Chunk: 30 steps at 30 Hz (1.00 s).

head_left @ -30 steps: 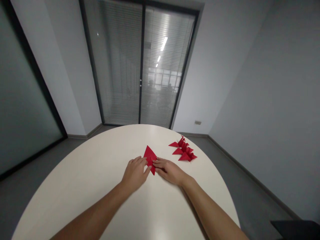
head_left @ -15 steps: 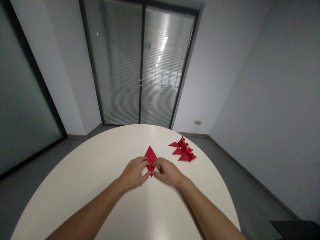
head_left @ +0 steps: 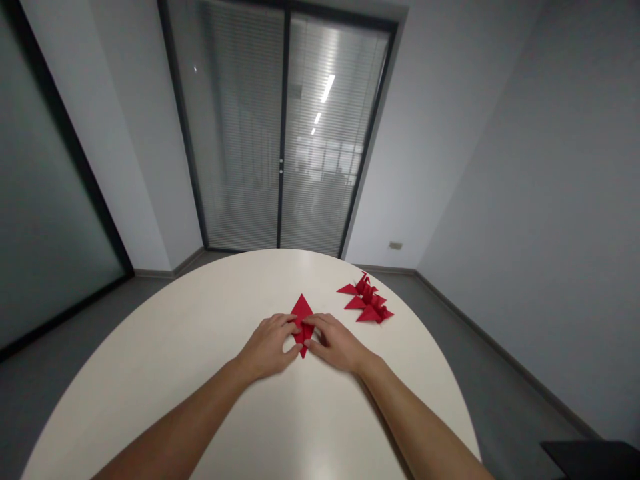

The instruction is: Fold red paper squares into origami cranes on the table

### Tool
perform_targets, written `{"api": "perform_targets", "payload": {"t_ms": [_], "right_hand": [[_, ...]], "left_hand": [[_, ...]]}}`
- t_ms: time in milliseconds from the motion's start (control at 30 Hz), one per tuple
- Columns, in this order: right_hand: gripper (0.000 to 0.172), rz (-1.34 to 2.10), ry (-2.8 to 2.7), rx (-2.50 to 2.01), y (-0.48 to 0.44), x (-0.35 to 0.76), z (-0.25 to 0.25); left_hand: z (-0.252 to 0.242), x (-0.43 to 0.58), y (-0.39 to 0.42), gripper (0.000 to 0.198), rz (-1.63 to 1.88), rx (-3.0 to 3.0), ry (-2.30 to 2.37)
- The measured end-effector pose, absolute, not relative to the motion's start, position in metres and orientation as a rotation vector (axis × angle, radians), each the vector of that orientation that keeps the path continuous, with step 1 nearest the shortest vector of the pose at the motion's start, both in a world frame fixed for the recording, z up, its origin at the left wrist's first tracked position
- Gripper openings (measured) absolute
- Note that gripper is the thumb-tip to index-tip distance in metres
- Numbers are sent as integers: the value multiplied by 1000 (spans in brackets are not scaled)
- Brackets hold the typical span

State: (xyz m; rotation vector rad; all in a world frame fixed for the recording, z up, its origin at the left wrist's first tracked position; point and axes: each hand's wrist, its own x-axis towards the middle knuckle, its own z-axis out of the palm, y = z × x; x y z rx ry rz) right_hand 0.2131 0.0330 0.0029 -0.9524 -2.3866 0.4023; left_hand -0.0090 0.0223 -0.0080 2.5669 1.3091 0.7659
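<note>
A red folded paper piece (head_left: 302, 312), kite-shaped with its point facing away from me, lies flat on the white round table (head_left: 200, 347). My left hand (head_left: 267, 345) presses on its left side with curled fingers and thumb at the lower tip. My right hand (head_left: 336, 343) pinches its right side, fingers bent over the paper. Both hands cover the lower half of the piece.
A small heap of finished red paper cranes (head_left: 367, 300) sits on the table to the right of my hands. Behind the table are glass doors with blinds (head_left: 280, 133). A dark object (head_left: 595, 457) shows at the lower right corner.
The paper has turned from tilted to straight, its point now facing away. Both hands have drawn closer together over its lower half, fingers more curled.
</note>
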Motion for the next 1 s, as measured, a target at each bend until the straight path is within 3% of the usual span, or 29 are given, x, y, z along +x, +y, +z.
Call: {"api": "perform_targets", "payload": {"t_ms": [267, 533, 1000], "right_hand": [[70, 415, -2367, -983, 33, 215, 2], [39, 502, -2292, -1117, 33, 216, 6], [30, 486, -2375, -1059, 36, 226, 10]], "left_hand": [[-15, -10, 24, 51, 854, 2521, 1280], [-20, -10, 26, 57, 855, 2463, 1377], [-26, -13, 30, 56, 925, 2419, 1357]]}}
